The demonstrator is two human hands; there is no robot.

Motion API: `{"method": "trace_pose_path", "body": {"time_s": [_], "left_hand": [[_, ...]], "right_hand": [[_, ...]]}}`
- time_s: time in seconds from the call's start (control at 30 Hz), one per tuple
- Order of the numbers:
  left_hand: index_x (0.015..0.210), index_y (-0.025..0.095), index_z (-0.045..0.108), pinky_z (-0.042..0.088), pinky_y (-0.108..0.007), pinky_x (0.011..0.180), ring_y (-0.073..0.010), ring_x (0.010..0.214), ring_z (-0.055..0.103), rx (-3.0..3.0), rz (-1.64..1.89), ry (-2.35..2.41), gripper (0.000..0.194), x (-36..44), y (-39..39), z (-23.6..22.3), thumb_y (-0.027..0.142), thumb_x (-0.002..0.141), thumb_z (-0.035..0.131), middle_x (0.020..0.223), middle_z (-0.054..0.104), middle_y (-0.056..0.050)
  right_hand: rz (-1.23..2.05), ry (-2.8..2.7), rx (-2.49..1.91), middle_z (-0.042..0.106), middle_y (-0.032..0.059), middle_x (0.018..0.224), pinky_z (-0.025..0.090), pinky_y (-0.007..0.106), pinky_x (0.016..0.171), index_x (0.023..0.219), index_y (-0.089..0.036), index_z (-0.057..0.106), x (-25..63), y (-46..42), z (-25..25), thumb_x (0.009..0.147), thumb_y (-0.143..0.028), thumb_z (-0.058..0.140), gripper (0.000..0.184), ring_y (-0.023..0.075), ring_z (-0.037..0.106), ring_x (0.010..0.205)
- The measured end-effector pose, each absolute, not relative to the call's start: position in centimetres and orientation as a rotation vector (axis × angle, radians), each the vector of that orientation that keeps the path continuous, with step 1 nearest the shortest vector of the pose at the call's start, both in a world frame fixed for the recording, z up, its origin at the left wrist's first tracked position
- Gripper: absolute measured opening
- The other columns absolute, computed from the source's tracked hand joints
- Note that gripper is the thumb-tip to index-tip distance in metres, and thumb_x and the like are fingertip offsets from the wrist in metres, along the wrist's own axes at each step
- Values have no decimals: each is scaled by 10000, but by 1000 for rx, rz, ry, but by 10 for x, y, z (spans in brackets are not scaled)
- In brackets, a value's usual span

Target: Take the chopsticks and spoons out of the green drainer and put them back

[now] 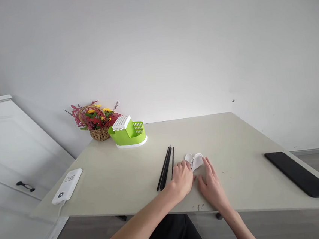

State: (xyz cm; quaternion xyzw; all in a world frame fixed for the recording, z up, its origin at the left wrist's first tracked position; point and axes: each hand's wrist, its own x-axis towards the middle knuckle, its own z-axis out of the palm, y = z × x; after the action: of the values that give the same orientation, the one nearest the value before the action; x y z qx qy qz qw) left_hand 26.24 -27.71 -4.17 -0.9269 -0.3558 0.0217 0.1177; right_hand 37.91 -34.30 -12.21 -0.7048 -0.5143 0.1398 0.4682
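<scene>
Several white spoons (198, 162) lie close together near the front middle of the table, bowls pointing toward the wall. My left hand (182, 177) is closed over their handles, its fingers curled down and hiding most of them. Just to the right, my right hand (212, 188) has its fingers stretched out and thumb apart, with the index fingertip beside the edge of the larger spoon bowl. Left of my left hand, several black chopsticks (166, 169) lie roughly parallel, one a little apart from the others and partly behind the hand.
A green and white cutlery holder (129, 137) stands at the back left, beside a wicker basket of flowers (99, 132). On the left edge sits a white power bank (67, 185) with a cable. A black phone-like slab (300, 173) lies at the right edge.
</scene>
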Motion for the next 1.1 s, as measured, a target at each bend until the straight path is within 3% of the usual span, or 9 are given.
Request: {"method": "trace_pose_path", "body": {"time_s": [0.07, 0.13, 0.27, 0.37, 0.47, 0.63, 0.8, 1.0, 1.1], "left_hand": [[1200, 117, 677, 525, -431, 849, -334, 999, 665, -2768, -18, -1095, 464, 253, -269, -30, 522, 993, 586, 1060, 689, -190], [1206, 154, 676, 497, -461, 937, -339, 1070, 637, -2791, -110, -1136, 548, 238, -251, -12, 629, 1001, 496, 1127, 689, -183], [1291, 143, 627, 381, -477, 1120, -350, 1289, 515, -2568, -367, -1256, 540, 190, -184, 35, 570, 1053, 398, 1316, 625, -187], [1399, 112, 544, 299, -541, 1185, -399, 1434, 378, -2300, -556, -1468, 538, 141, -125, 62, 503, 1052, 418, 1493, 515, -208], [1497, 84, 437, 248, -590, 1205, -439, 1490, 294, -2165, -609, -1582, 621, 93, -83, 70, 485, 1024, 474, 1621, 390, -219], [1578, 89, 295, 347, -515, 1172, -386, 1449, 410, -2353, -517, -1580, 699, 51, -61, 61, 467, 1014, 464, 1690, 275, -213], [1595, 149, 315, 472, -455, 1077, -365, 1375, 520, -2401, -571, -1564, 693, 72, -68, 57, 511, 1019, 450, 1681, 296, -188], [1649, 270, 236, 577, -384, 809, -254, 946, 718, -2633, -459, -1519, 710, 141, -91, 58, 591, 1038, 402, 1708, 253, -167], [1643, 301, 245, 574, -387, 858, -274, 1086, 697, -2741, -471, -1372, 672, 182, -105, 57, 616, 1055, 328, 1723, 229, -131]], "right_hand": [[296, -1254, -1746, 285, 116, 1701, 388, 520, 1192, 1655, -237, 229, 391, -349, -125, 1002, -327, 378, 675, 295, 279, 1566], [287, -1217, -1770, 313, 122, 1689, 402, 529, 1177, 1638, -228, 275, 401, -356, -128, 999, -330, 380, 656, 312, 324, 1546], [279, -1192, -1792, 372, 124, 1659, 402, 536, 1171, 1600, -213, 350, 407, -364, -130, 1002, -342, 367, 612, 329, 391, 1507], [246, -1205, -1802, 397, 121, 1645, 365, 545, 1193, 1580, -207, 381, 404, -366, -128, 1000, -350, 364, 597, 328, 393, 1503], [241, -1177, -1800, 413, 113, 1636, 403, 542, 1162, 1575, -221, 394, 401, -365, -128, 989, -364, 383, 604, 336, 418, 1485], [234, -1161, -1787, 445, 118, 1612, 452, 545, 1113, 1564, -226, 409, 401, -363, -131, 977, -372, 404, 605, 353, 450, 1459], [192, -1192, -1799, 452, 110, 1607, 433, 524, 1133, 1532, -223, 427, 399, -362, -131, 986, -369, 381, 567, 332, 441, 1470], [204, -1203, -1819, 442, 108, 1615, 423, 523, 1137, 1516, -224, 425, 399, -362, -132, 985, -389, 380, 558, 333, 433, 1474], [204, -1204, -1820, 442, 115, 1614, 415, 535, 1142, 1509, -215, 427, 399, -361, -134, 984, -399, 382, 558, 340, 441, 1465]]}}
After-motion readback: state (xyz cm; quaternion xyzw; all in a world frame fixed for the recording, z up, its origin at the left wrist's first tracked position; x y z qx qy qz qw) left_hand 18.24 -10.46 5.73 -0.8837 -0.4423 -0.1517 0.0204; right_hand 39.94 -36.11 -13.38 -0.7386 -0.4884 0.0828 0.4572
